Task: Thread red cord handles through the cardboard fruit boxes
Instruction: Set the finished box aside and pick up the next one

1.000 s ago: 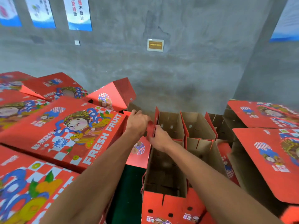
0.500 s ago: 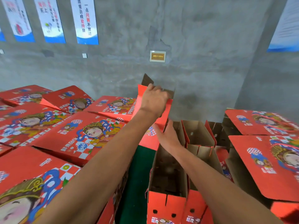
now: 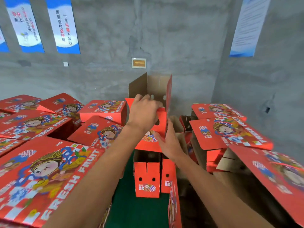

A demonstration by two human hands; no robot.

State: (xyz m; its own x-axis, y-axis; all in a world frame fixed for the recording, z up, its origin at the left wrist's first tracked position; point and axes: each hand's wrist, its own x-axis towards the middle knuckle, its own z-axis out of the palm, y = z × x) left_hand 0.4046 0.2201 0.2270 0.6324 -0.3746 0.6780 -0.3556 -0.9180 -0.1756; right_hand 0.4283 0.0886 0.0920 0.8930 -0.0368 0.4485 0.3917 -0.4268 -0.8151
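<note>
Now the left hand grips the raised box by its edge, and the right hand, fingers spread flat, steadies it. Best hold it still so the holes face you.

The lifted box is corrugated cardboard: printed red and slightly glossy outside, raw matt brown inside. Left of it, the closed boxes carry the same glossy printed red skin with cartoon artwork. Behind it, the wall is rough, matt grey concrete, mottled and unpainted. Below it, the floor strip appears matt dark green.
</note>
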